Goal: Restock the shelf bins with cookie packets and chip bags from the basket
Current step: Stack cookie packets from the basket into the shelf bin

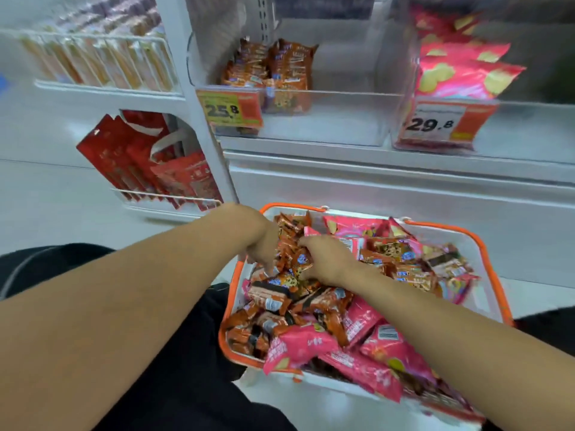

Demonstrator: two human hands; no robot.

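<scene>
Both hands' fingers point(267, 262) among cookie packets point(292, 265)

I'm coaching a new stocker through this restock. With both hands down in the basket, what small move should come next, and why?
Probably lift a handful of orange cookie packets up to the bin tagged 25.8. Both the left hand and right hand are already in that orange pile, and that bin holds matching packets with much bare room.

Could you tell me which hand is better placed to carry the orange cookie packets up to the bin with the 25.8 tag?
Probably the left hand: it sits on the basket's left side, nearer that bin, and its fingers already curl among the orange cookie packets.
</scene>
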